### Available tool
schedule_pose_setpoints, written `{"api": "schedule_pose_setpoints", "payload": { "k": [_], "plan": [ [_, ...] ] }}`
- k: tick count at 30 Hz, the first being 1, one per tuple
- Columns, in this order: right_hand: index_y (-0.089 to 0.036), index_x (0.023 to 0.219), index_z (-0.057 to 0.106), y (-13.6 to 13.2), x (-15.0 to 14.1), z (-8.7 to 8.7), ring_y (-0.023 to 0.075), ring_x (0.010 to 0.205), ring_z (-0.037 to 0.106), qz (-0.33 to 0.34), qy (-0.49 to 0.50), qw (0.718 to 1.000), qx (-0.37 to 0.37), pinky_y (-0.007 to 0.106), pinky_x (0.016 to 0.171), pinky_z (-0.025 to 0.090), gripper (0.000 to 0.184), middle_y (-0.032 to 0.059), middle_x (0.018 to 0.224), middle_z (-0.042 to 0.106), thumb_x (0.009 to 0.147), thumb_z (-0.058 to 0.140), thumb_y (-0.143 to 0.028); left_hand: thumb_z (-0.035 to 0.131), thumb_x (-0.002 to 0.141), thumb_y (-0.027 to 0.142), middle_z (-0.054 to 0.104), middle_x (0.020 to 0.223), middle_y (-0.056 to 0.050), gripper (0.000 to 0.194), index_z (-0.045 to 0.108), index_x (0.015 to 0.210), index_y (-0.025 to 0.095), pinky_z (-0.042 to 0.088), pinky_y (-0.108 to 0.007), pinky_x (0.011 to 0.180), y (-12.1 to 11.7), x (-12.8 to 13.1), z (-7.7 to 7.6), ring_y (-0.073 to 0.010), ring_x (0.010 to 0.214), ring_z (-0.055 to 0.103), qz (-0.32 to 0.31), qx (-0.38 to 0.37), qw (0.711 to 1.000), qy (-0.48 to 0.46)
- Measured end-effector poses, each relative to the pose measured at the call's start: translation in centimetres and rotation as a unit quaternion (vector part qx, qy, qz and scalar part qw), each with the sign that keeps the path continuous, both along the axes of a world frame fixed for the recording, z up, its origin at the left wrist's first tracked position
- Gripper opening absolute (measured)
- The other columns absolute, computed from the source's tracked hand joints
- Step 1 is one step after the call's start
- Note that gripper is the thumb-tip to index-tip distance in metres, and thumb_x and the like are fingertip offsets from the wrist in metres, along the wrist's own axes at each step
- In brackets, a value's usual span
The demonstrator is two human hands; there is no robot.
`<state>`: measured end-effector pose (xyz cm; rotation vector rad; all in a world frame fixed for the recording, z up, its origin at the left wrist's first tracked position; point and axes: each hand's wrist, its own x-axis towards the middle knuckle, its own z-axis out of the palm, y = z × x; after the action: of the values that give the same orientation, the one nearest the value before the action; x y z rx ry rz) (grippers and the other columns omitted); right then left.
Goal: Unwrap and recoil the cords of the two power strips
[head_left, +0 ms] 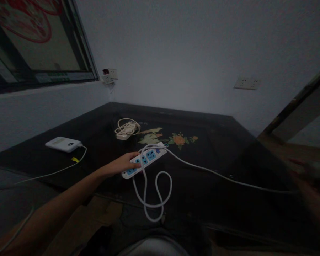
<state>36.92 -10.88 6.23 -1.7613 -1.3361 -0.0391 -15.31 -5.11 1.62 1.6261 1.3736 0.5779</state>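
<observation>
A white power strip [151, 160] with blue sockets lies slanted on the dark table, and my left hand [128, 163] is closed around its near-left part. Its white cord [202, 168] crosses over the strip, hangs in loops toward the table's front edge, and also runs far to the right. At the right edge of the view my right hand [313, 177] is dark and smeared by motion. The cord leads up to this hand, which appears closed on it; a pale blurred shape by the fingers cannot be made out.
A second power strip [124, 136] wrapped in its cream cord sits farther back on the table [202, 124]. On the left lies a white box-shaped device [64, 144] with a thin cable, beside a yellow tag [75, 159]. Wall sockets [246, 83] are on the wall behind.
</observation>
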Motion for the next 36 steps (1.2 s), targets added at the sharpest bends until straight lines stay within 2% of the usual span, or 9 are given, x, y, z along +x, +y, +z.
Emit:
{"api": "schedule_pose_setpoints", "payload": {
  "k": [3, 6, 10, 13, 16, 20, 25, 30, 36],
  "plan": [
    [-0.021, 0.085, 0.068, -0.2, -4.9, 0.2, 0.0246, 0.066, 0.060, 0.040, 0.008, 0.998, -0.039, 0.038, 0.057, 0.043, 0.038, 0.0136, 0.076, 0.066, 0.073, 0.055, -0.055, 0.069, 0.068, 0.050, 0.069, 0.103, -0.009, 0.061, 0.060, 0.116, 0.014, 0.048, -0.027, 0.065, -0.6, 0.3, 0.4, -0.0245, 0.085, 0.064, 0.035, -0.019, 0.998, -0.056],
    [-0.021, 0.091, 0.068, -1.0, -11.3, -0.3, 0.0241, 0.082, 0.064, 0.231, -0.077, 0.970, 0.001, 0.036, 0.067, 0.048, 0.027, 0.0104, 0.091, 0.068, 0.081, 0.048, -0.035, 0.058, 0.074, 0.063, 0.071, 0.092, -0.010, 0.062, 0.062, 0.110, 0.013, 0.046, -0.026, 0.059, -0.9, 0.8, 0.2, -0.0226, 0.076, 0.065, 0.064, -0.060, 0.985, -0.148],
    [-0.022, 0.109, 0.064, -2.7, -19.8, -2.6, 0.0158, 0.080, 0.063, 0.501, -0.187, 0.841, -0.079, 0.025, 0.065, 0.047, 0.038, 0.0057, 0.089, 0.066, 0.083, 0.042, -0.007, 0.042, 0.074, 0.077, 0.070, 0.076, -0.009, 0.074, 0.064, 0.101, 0.011, 0.043, -0.024, 0.052, -1.0, 1.5, -0.3, -0.0195, 0.064, 0.064, 0.101, -0.094, 0.966, -0.220],
    [-0.022, 0.112, 0.062, -3.3, -24.1, -4.8, 0.0180, 0.082, 0.064, 0.550, -0.300, 0.769, -0.127, 0.026, 0.065, 0.047, 0.032, 0.0052, 0.090, 0.067, 0.083, 0.053, -0.013, 0.053, 0.067, 0.078, 0.069, 0.070, -0.008, 0.075, 0.063, 0.096, 0.010, 0.043, -0.022, 0.049, -0.7, 1.8, -0.5, -0.0172, 0.058, 0.062, 0.113, -0.072, 0.967, -0.216],
    [-0.022, 0.117, 0.059, -3.2, -25.4, -6.7, 0.0190, 0.083, 0.065, 0.556, -0.353, 0.737, -0.155, 0.027, 0.066, 0.047, 0.035, 0.0059, 0.097, 0.067, 0.082, 0.060, -0.020, 0.068, 0.067, 0.062, 0.069, 0.074, -0.007, 0.061, 0.061, 0.098, 0.010, 0.044, -0.021, 0.048, -0.3, 1.9, -0.6, -0.0163, 0.058, 0.063, 0.126, -0.057, 0.969, -0.207],
    [-0.023, 0.115, 0.058, -2.9, -24.6, -8.0, 0.0189, 0.078, 0.066, 0.538, -0.380, 0.738, -0.148, 0.027, 0.062, 0.046, 0.036, 0.0072, 0.106, 0.065, 0.080, 0.063, -0.020, 0.064, 0.079, 0.039, 0.071, 0.081, -0.009, 0.038, 0.058, 0.104, 0.010, 0.049, -0.023, 0.052, 0.0, 2.1, -0.2, -0.0174, 0.062, 0.067, 0.147, -0.076, 0.953, -0.255],
    [-0.021, 0.093, 0.064, -2.7, -22.0, -8.1, 0.0168, 0.076, 0.064, 0.504, -0.362, 0.769, -0.152, 0.024, 0.062, 0.043, 0.022, 0.0050, 0.093, 0.065, 0.075, 0.058, -0.009, 0.053, 0.085, 0.032, 0.072, 0.084, -0.012, 0.033, 0.058, 0.109, 0.008, 0.052, -0.025, 0.054, -0.4, 2.8, 1.6, -0.0194, 0.064, 0.069, 0.164, -0.064, 0.933, -0.314],
    [-0.019, 0.085, 0.066, -0.4, -18.1, -6.0, 0.0159, 0.078, 0.061, 0.485, -0.139, 0.854, -0.131, 0.024, 0.064, 0.045, 0.020, 0.0071, 0.095, 0.059, 0.073, 0.054, -0.008, 0.041, 0.089, 0.037, 0.072, 0.077, -0.011, 0.042, 0.055, 0.115, 0.006, 0.055, -0.028, 0.061, -0.9, 3.0, 3.6, -0.0195, 0.063, 0.068, 0.195, -0.065, 0.901, -0.382],
    [-0.015, 0.081, 0.066, 4.8, -16.5, -3.0, 0.0153, 0.061, 0.058, 0.506, 0.072, 0.848, -0.144, 0.024, 0.055, 0.044, 0.018, 0.0038, 0.068, 0.063, 0.082, 0.054, -0.027, 0.054, 0.071, 0.065, 0.066, 0.060, -0.006, 0.059, 0.062, 0.094, 0.010, 0.049, -0.027, 0.045, -2.6, 3.8, 4.1, -0.0176, 0.045, 0.059, 0.044, -0.047, 0.900, -0.431]
  ]
}}
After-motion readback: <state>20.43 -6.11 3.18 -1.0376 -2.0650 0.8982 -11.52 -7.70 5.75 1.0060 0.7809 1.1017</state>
